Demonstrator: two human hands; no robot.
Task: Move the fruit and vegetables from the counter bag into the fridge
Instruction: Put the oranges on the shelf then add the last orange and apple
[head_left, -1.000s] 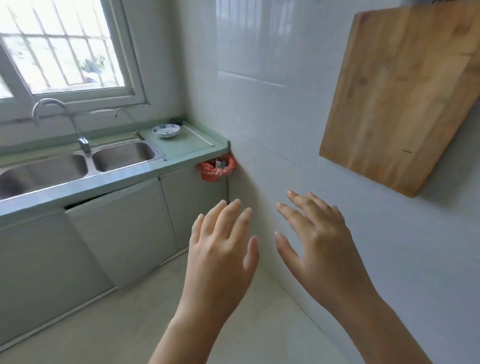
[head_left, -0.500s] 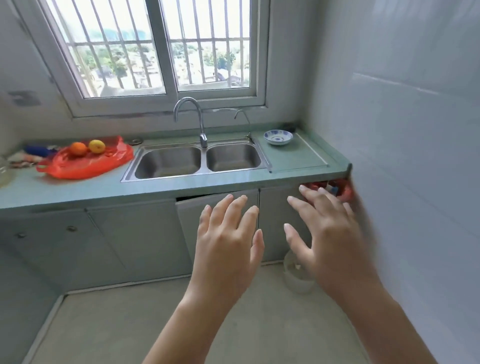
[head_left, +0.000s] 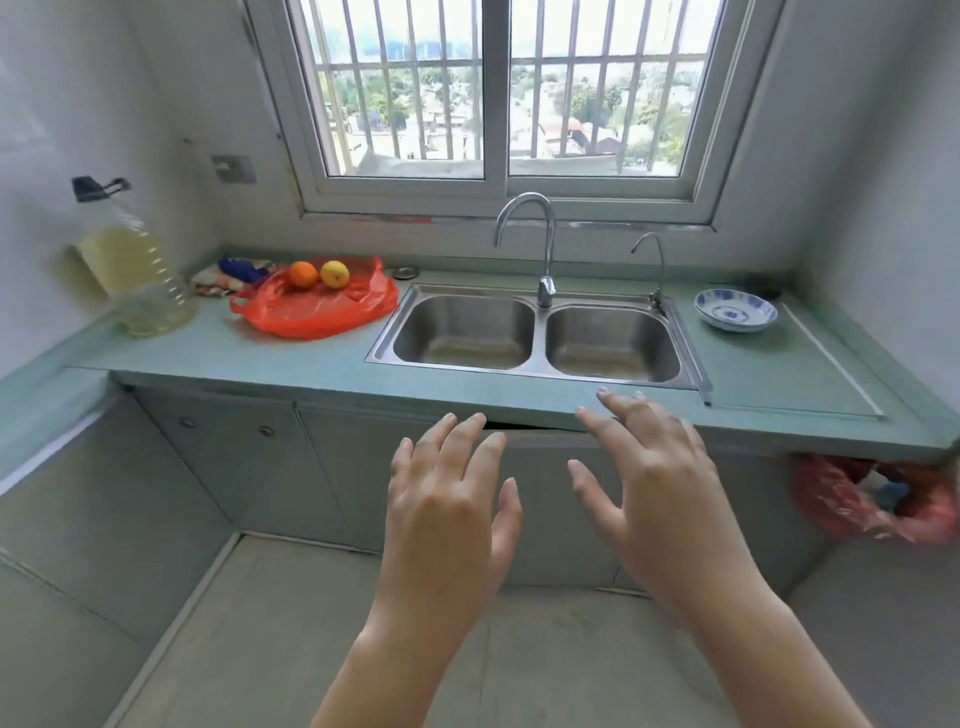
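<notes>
Left hand (head_left: 447, 499) and right hand (head_left: 649, 483) are held spread and empty before the counter (head_left: 260, 358). The approach is judged in hand. Next, the orange (head_left: 303, 274) and yellow fruit (head_left: 334, 273) on the red bag (head_left: 317, 314) must be grasped.

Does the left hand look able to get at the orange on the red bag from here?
Probably yes, with a reach forward and left. The left hand is open and empty, the orange sits exposed on top of the red bag, and nothing stands on the counter between them.
</notes>
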